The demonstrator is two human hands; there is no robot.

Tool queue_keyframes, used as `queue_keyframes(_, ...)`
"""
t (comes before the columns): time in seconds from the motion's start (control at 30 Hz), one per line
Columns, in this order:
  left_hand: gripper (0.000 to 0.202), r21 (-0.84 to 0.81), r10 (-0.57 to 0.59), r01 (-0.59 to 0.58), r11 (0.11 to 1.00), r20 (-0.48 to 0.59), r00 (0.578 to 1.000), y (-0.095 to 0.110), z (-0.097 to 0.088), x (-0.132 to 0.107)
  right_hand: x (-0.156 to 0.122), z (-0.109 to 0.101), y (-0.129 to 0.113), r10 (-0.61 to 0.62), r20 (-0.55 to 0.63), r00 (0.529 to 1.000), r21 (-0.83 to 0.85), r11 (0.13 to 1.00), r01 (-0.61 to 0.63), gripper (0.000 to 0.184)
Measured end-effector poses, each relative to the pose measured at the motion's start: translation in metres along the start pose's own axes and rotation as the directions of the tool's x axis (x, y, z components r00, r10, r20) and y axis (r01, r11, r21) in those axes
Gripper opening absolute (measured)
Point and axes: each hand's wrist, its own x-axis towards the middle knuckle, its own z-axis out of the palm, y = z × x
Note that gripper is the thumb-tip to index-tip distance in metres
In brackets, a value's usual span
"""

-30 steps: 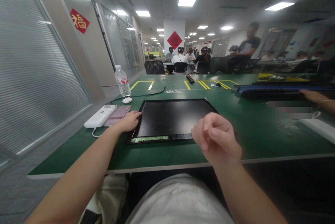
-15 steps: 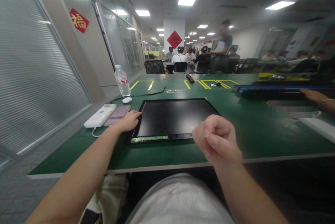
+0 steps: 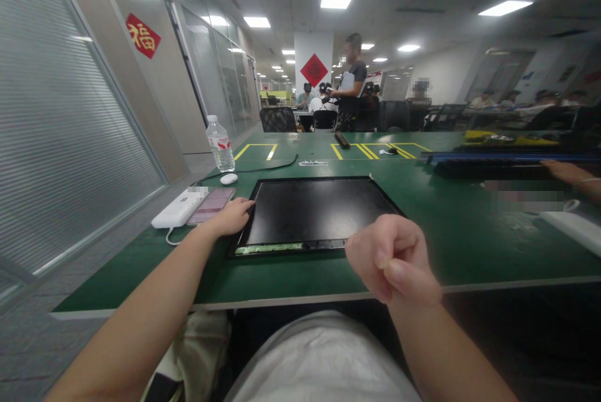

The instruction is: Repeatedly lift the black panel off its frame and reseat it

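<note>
Black panel (image 3: 312, 211) flat on the green surface (image 3: 451, 233), just ahead of my right grip | left hand (image 3: 230, 217) spread on its left edge — best pressed evenly, I judge | right hand (image 3: 392, 258) curled tight — nothing visible inside.

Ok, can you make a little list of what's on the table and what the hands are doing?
On the panel: left hand rests on the left edge of the black panel, fingers loose.
In the air: right hand curled in a fist by the panel's near right corner; nothing seen in it.
Table: green table, with the panel lying flat on it.
Beside the left hand: phone, white power strip.
Further back: water bottle, white mouse.
Far right: another person's hand.
</note>
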Motion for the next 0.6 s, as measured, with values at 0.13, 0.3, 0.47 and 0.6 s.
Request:
queue_keyframes(0.13,0.065,-0.005,0.003,-0.003,1.000,-0.002,1.000,-0.0011,0.0006,-0.0001,0.0002,-0.0006,0.0003,-0.018,0.021,1.000,-0.014,1.000,0.018,0.032)
queue_keyframes(0.3,0.065,0.002,0.006,-0.006,1.000,-0.004,1.000,-0.0023,0.0021,0.0014,-0.0004,-0.0012,-0.0039,0.032,0.115,0.993,0.048,0.998,-0.038,0.029)
queue_keyframes(0.47,0.065,-0.002,0.008,-0.008,1.000,-0.014,1.000,-0.0032,0.0035,0.0031,0.0002,-0.0042,-0.0056,0.086,0.071,0.994,0.087,0.992,-0.092,0.033)
queue_keyframes(0.6,0.065,-0.002,0.004,-0.004,1.000,-0.007,1.000,-0.0035,0.0032,0.0029,0.0031,-0.0093,-0.0046,0.067,0.053,0.996,0.124,0.990,-0.074,0.029)
